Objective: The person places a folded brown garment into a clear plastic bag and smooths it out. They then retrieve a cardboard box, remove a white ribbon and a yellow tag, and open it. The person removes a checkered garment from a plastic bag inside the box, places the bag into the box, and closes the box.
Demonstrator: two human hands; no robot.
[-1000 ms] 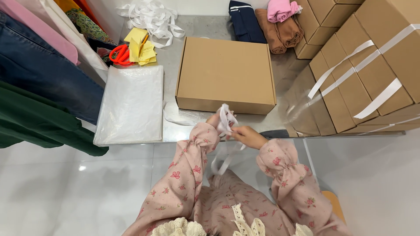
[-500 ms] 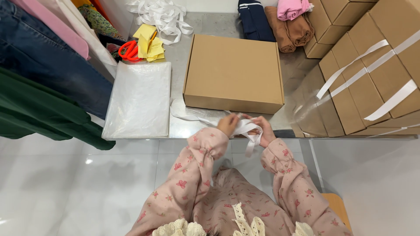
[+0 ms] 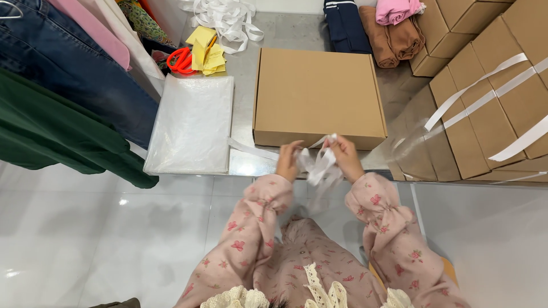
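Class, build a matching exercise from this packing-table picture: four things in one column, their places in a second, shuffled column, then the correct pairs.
Things:
1 scissors
2 cardboard box
3 white ribbon
4 pink cloth

Places:
A between left hand and right hand
B on top of the brown folded fabric
C beside the yellow notes
D middle of the metal table

Pairs: 1-C, 2-D, 3-A, 4-B

White ribbon [image 3: 318,165], crumpled and looped, hangs between both hands at the table's front edge, one strand trailing left.
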